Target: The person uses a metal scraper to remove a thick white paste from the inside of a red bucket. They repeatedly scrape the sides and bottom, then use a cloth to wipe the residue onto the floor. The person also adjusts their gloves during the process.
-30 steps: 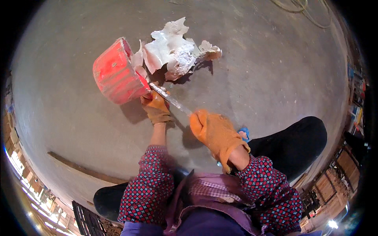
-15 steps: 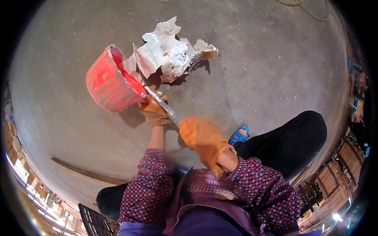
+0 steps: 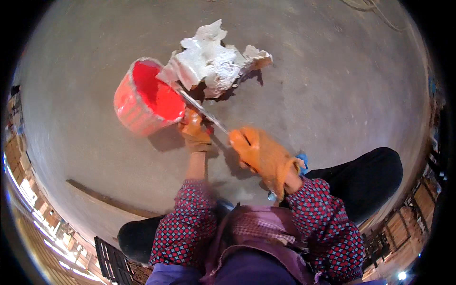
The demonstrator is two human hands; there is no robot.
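A red bucket (image 3: 135, 111), its outside smeared whitish, tilts so that its bright red inside shows. At its right rim my left hand (image 3: 195, 130), in an orange glove, is closed on the edge. My right hand (image 3: 259, 152), also gloved in orange, grips a long, thin, flat bar-like tool (image 3: 204, 110) streaked with white. The tool's far end reaches up to the bucket's rim, beside a ragged white crust (image 3: 206, 59) that looks like dried paint or plaster. This crust lies crumpled on the floor, its left flap close to the bucket's mouth.
Grey concrete floor (image 3: 332, 90) spreads around the bucket. A thin wooden strip (image 3: 111, 200) lies at the lower left. A cord or hose (image 3: 375, 8) curls at the far right. My dark-clad knees (image 3: 361, 183) flank the work, and a blue sandal (image 3: 302, 161) shows partly behind my right glove.
The bucket has turned so more of its red inside shows. My right hand has drawn back down and to the right with the tool. My left hand stays at the rim.
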